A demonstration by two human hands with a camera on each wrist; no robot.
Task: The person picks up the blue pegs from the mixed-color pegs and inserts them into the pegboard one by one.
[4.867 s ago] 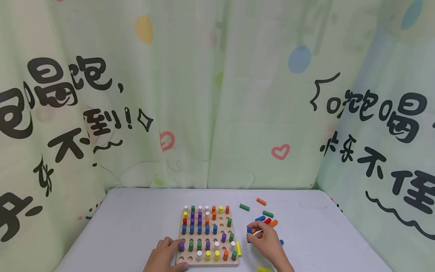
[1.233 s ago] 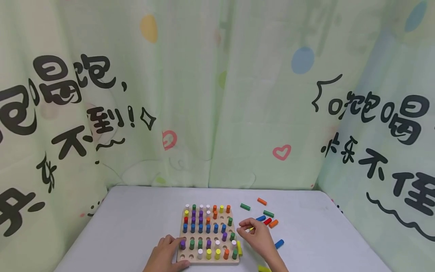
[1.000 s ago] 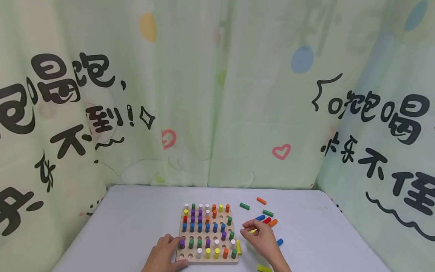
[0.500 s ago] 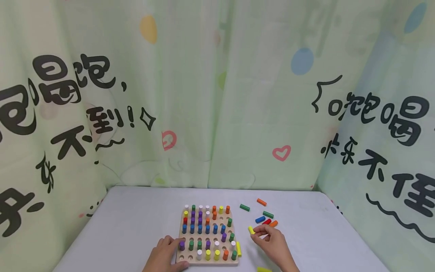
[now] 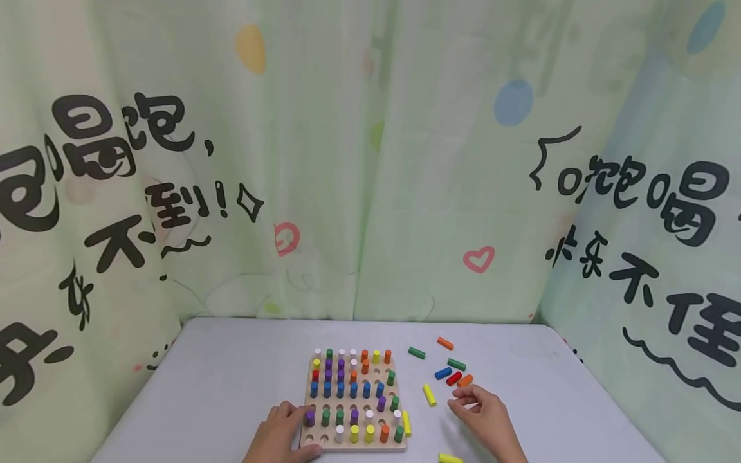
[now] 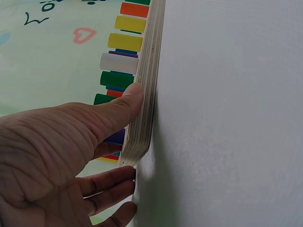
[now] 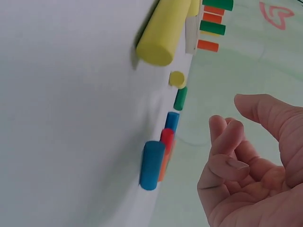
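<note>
My left hand (image 5: 279,432) holds the near left corner of a wooden pegboard (image 5: 361,447), its thumb on the front edge and fingers along the left side. Coloured pegs stand upright in many of the board's holes, including a row of blue pegs (image 5: 340,390). To the right of the board, my right hand (image 5: 485,417) hovers with loosely bent fingers and holds nothing; the right wrist view shows thumb and fingertips apart. A yellow peg (image 5: 429,395) lies on the table left of its fingertips. A blue peg (image 7: 152,165) near this hand is hidden in the head view.
More loose pegs lie right of the board: green (image 5: 457,364), blue (image 5: 443,373), red (image 5: 454,379) and orange (image 5: 445,343). One yellow peg (image 5: 407,424) lies against the board's right side, another yellow peg (image 5: 450,458) at the near edge. A printed curtain (image 5: 417,276) surrounds the white table.
Since the oldest frame, the right hand's blue peg has gone into the blue row. The right hand then pinched a yellow peg, let it go and moved right. The left hand stays put.
</note>
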